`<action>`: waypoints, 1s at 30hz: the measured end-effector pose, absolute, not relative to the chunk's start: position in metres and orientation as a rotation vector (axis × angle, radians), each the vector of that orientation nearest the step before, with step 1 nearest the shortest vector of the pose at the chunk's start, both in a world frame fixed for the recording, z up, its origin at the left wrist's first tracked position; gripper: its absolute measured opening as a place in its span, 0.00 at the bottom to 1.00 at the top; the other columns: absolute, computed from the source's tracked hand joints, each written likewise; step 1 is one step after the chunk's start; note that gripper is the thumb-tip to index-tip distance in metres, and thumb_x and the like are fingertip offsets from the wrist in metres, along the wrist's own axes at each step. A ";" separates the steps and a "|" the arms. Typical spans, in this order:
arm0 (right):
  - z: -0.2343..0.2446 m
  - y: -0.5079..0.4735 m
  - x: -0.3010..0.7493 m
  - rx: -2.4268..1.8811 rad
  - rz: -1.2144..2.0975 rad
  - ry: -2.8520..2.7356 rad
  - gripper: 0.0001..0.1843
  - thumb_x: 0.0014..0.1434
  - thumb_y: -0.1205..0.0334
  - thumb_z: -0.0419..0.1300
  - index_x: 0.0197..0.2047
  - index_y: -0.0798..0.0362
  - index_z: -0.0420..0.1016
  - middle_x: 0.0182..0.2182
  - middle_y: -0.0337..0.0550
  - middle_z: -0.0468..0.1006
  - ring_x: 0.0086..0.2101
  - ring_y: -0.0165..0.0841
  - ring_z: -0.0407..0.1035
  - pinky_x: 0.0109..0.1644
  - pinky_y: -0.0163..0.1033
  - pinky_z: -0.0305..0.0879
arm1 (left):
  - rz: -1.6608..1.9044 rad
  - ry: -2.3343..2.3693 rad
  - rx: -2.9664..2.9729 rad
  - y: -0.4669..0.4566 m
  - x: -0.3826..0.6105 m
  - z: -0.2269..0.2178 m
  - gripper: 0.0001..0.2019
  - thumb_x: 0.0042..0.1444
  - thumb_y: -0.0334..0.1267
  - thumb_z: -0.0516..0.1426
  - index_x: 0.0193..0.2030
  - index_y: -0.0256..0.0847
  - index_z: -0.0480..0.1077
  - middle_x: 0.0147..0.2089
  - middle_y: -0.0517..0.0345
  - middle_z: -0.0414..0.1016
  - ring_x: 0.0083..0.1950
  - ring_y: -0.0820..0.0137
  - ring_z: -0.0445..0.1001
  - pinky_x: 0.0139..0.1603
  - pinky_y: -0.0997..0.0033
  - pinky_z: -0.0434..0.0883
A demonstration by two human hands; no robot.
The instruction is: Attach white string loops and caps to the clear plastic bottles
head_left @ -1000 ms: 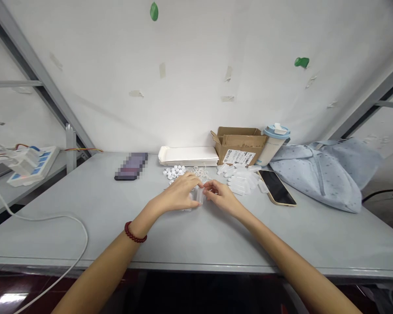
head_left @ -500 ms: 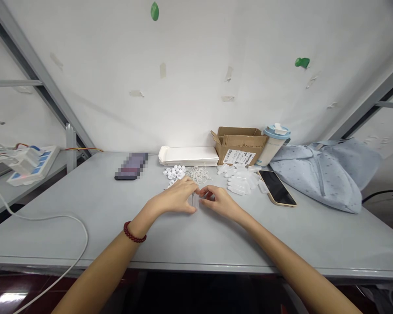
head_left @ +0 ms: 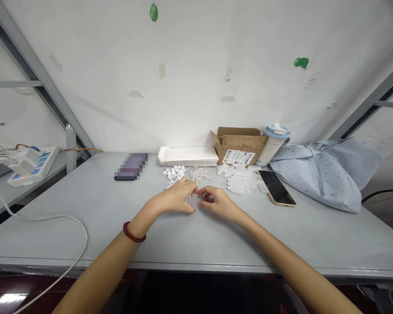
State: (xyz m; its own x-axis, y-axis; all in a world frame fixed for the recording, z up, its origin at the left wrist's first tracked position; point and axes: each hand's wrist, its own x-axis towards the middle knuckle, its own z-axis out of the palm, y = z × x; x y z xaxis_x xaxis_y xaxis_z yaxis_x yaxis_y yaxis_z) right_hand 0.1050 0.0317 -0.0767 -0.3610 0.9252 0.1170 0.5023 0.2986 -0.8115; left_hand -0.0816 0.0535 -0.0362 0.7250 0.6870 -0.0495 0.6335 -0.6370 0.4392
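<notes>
Your left hand arches over the desk with thumb and fingertips apart, and translucent plastic shows in the gap between them; whether they grip it or merely fence it in, you cannot tell from this view. Your right hand curls in from the other side, its thumb and forefinger bent near each other beside the plastic, and whether anything is pinched there is hidden too.

That hidden contact is probably the main weakness: if your left palm covers part of the plastic, a piece could slip or tip under it before you notice. A push from the right fingertips without a firm stop on the left might also skew it. Smooth, light plastic would likely slide easily on the bare desk.

Watch the far side of your left knuckles, where the white caps lie loose; a backward sweep could scatter them. The tangle of white cords sits just beyond your fingertips and may snag on one. To your right, the heap of translucent tubes lies near the phone, so a careless reach might spread them against it.
</notes>
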 end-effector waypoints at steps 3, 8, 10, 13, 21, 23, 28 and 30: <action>-0.076 0.031 0.105 -1.270 0.903 -2.002 0.12 0.48 0.67 0.60 0.39 0.57 0.71 0.32 0.42 0.74 0.29 0.28 0.65 0.34 0.35 0.63 | 0.155 1.012 2.484 0.055 -0.083 -0.034 0.17 0.44 0.41 0.59 0.41 0.41 0.62 0.46 0.54 0.65 0.51 0.60 0.60 0.44 0.67 0.64; -0.073 0.030 0.105 -1.275 0.849 -2.070 0.12 0.51 0.70 0.57 0.41 0.58 0.71 0.37 0.45 0.75 0.32 0.29 0.67 0.35 0.35 0.63 | 0.315 1.238 2.413 0.062 -0.095 -0.024 0.22 0.45 0.55 0.58 0.39 0.41 0.61 0.42 0.53 0.68 0.45 0.61 0.65 0.39 0.67 0.64; -0.072 0.029 0.105 -1.272 0.823 -2.107 0.13 0.52 0.71 0.55 0.42 0.57 0.71 0.38 0.46 0.75 0.33 0.30 0.67 0.36 0.36 0.63 | 0.325 1.364 2.352 0.065 -0.103 -0.019 0.23 0.45 0.58 0.56 0.38 0.41 0.61 0.38 0.55 0.69 0.39 0.63 0.67 0.35 0.69 0.63; -0.071 0.028 0.104 -1.256 0.801 -2.131 0.12 0.54 0.70 0.54 0.43 0.58 0.70 0.38 0.46 0.75 0.33 0.30 0.67 0.36 0.35 0.63 | 0.117 1.468 2.260 0.067 -0.115 -0.014 0.28 0.41 0.61 0.57 0.40 0.41 0.61 0.35 0.56 0.70 0.35 0.63 0.68 0.31 0.70 0.61; -0.071 0.024 0.103 -1.293 0.790 -2.181 0.25 0.51 0.52 0.63 0.48 0.57 0.67 0.37 0.46 0.74 0.33 0.32 0.66 0.36 0.38 0.64 | -0.223 1.403 2.147 0.066 -0.115 -0.023 0.36 0.31 0.60 0.62 0.45 0.41 0.59 0.27 0.60 0.69 0.27 0.64 0.69 0.25 0.71 0.59; -0.071 0.022 0.101 -1.301 0.731 -2.227 0.28 0.50 0.51 0.64 0.50 0.57 0.66 0.38 0.46 0.73 0.34 0.33 0.66 0.37 0.39 0.64 | -0.256 1.401 2.142 0.064 -0.112 -0.024 0.36 0.31 0.58 0.62 0.46 0.40 0.59 0.24 0.63 0.67 0.25 0.64 0.68 0.24 0.71 0.58; -0.069 0.019 0.097 -1.352 0.636 -2.293 0.28 0.50 0.54 0.64 0.52 0.56 0.64 0.38 0.48 0.72 0.36 0.35 0.67 0.38 0.40 0.63 | -0.286 1.417 2.214 0.062 -0.108 -0.024 0.32 0.32 0.54 0.63 0.43 0.40 0.60 0.27 0.58 0.69 0.32 0.60 0.69 0.26 0.70 0.59; -0.069 0.018 0.095 -1.365 0.614 -2.309 0.28 0.51 0.54 0.64 0.52 0.56 0.64 0.39 0.48 0.71 0.37 0.36 0.67 0.39 0.40 0.63 | -0.300 1.423 2.225 0.062 -0.108 -0.023 0.31 0.34 0.53 0.62 0.43 0.40 0.60 0.28 0.57 0.70 0.33 0.58 0.70 0.28 0.69 0.59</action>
State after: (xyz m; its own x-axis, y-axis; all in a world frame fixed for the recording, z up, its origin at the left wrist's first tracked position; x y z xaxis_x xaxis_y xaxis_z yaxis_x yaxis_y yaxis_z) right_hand 0.0953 0.0180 -0.0689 -0.4510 0.8863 0.1055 0.7166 0.4301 -0.5492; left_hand -0.1082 0.0620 -0.0233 0.4358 0.7922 -0.4272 0.8972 -0.3451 0.2754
